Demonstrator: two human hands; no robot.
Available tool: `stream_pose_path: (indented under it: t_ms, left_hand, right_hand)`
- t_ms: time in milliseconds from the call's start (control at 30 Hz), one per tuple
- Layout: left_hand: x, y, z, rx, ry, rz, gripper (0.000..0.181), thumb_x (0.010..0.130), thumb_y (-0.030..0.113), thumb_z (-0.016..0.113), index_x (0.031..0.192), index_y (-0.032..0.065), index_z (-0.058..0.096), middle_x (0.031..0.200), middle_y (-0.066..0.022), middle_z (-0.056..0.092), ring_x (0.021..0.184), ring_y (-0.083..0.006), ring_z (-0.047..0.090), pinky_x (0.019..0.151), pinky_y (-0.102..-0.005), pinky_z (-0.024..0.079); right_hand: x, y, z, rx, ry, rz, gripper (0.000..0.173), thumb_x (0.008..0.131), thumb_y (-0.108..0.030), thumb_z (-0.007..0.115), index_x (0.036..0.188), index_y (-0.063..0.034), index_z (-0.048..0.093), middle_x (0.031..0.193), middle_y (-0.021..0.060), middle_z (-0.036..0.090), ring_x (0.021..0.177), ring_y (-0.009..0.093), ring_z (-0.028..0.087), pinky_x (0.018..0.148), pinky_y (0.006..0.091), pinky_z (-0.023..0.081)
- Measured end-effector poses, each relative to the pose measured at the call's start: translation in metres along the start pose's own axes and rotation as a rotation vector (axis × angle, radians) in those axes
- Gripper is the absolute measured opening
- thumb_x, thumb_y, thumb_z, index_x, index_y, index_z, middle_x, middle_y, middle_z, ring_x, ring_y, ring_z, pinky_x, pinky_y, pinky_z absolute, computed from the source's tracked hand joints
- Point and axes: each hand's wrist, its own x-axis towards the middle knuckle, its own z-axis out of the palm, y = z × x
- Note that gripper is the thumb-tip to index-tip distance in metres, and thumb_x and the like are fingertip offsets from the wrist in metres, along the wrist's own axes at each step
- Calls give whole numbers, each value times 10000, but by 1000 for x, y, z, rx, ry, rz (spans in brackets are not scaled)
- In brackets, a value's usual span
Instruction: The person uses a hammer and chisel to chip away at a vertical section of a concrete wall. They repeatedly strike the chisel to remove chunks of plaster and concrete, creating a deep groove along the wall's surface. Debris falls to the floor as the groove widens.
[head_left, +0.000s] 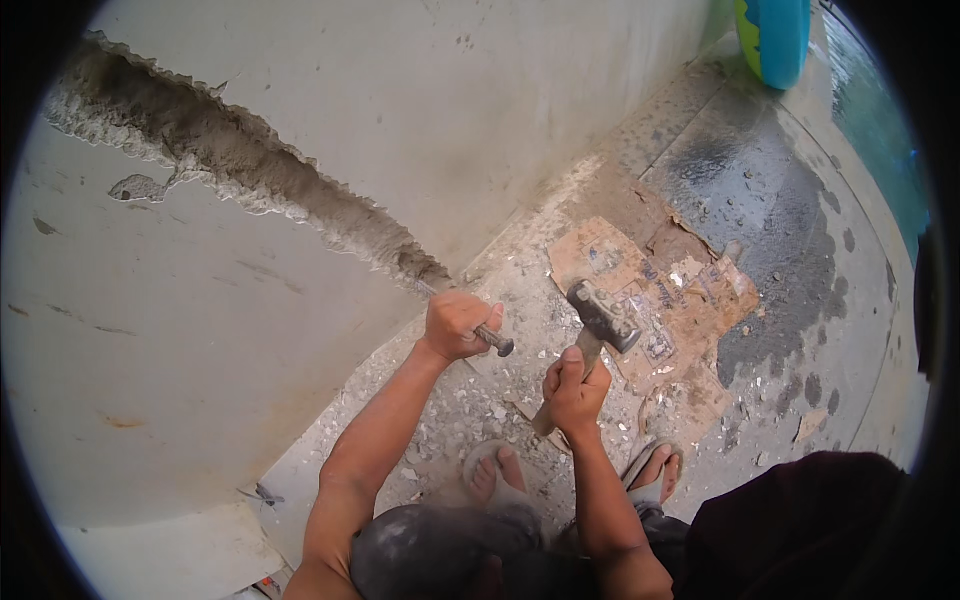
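My left hand (459, 325) is closed around a steel chisel (491, 337), its mushroomed head sticking out toward the right. The chisel's far end reaches the lower end of a rough channel (277, 172) chipped into the plastered wall (375, 97); my fist partly hides the contact. In my right hand (576, 390) is a short-handled sledge hammer (604, 315), gripped by its wooden handle. The dusty steel hammer head is up and to the right of the chisel head, apart from it.
Broken plaster chips (495, 409) cover the floor around my sandalled feet. Flattened cardboard (667, 300) bearing writing lies to the right. Beyond it is a dark wet patch (780, 225). A blue-and-green object (780, 45) stands at the top right, near the edge of a pool of water (874, 97).
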Motion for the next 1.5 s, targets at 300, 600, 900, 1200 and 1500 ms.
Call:
stream_pose_path:
  t_ms: [300,600,900,1200,1500]
  left_hand:
    - [21,-10,1,82,75,-103,377,803,118,689,523,93,438,486,-81,426,410,-273,442,412,-380,333]
    - [37,-16,8,138,32,-197,317,833,142,669,551,111,527,503,-70,498,426,-266,497,415,-379,366]
    - [42,-19,14,69,41,-228,169,761,124,664,601,129,610,543,-63,565,471,-258,564,445,-364,421]
    - [39,-19,4,27,24,-243,113,703,94,643,601,122,604,566,-73,580,493,-268,582,455,-359,436]
    - [29,-18,1,53,76,-201,314,797,126,665,542,81,487,517,-104,493,445,-293,511,435,-391,388]
  right_hand:
    - [7,-13,-8,61,20,-19,365,1013,-325,484,789,-38,463,567,26,471,442,98,439,411,256,368]
    - [17,-56,-17,224,70,-139,540,1001,-569,366,901,-42,422,598,66,426,451,158,424,448,312,411]
    - [24,14,-1,-21,-135,-269,502,1000,-564,329,853,-103,464,573,25,482,444,168,467,433,319,420]
    - [6,-35,22,534,51,-134,564,987,-614,337,827,-86,456,567,30,443,454,172,440,453,340,418]
    - [-4,-28,10,155,-141,-37,471,1006,-490,441,832,-54,469,596,46,465,500,152,498,458,281,410]
